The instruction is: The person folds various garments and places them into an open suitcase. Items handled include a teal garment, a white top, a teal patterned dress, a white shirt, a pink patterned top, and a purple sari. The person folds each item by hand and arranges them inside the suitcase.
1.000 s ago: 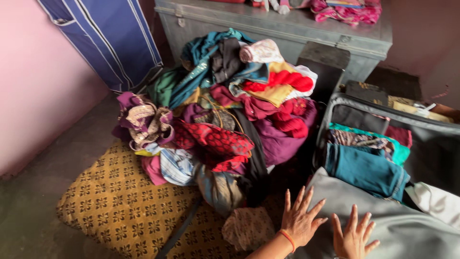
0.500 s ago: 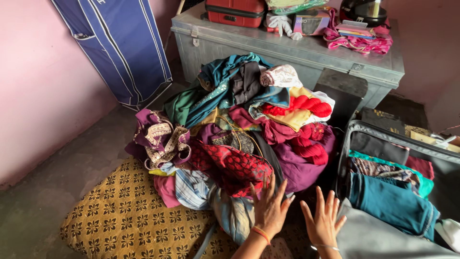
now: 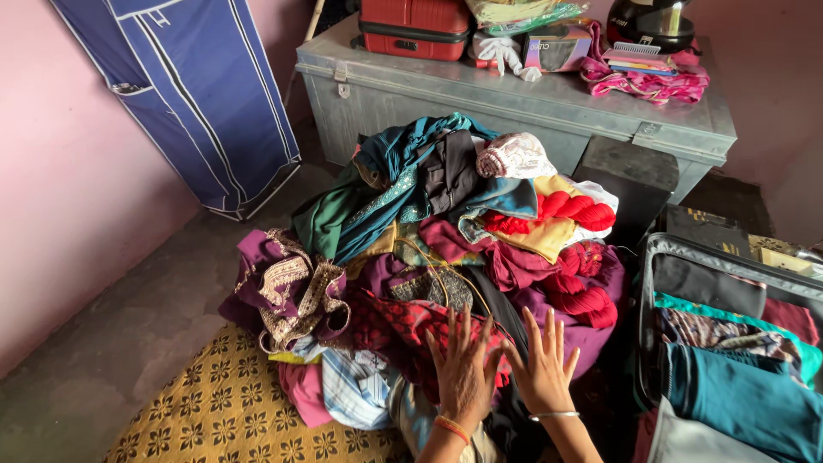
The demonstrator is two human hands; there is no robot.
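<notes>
Hands reach into a heap of clothes from the bottom edge of the view. The left hand, with an orange band at the wrist, lies palm down with fingers spread on a red patterned garment at the front of the heap; it grips nothing. The right hand, with a thin bangle at the wrist, is just beside it, also flat and splayed, over a dark strip of cloth next to the red piece, though whether the palm presses the cloth or hovers just above it is hard to tell from this angle. The heap sits on a mustard floor cushion with a dark flower print and is piled with teal, purple, yellow and bright red fabric, a purple piece with beige embroidery on its left side and a blue striped cloth low at the front. To the right of the heap stands an open grey suitcase holding folded clothes, a teal one nearest. Behind the heap is a grey metal trunk with a red case and a pink cloth on its lid. A blue fabric wardrobe leans against the pink wall on the left.
</notes>
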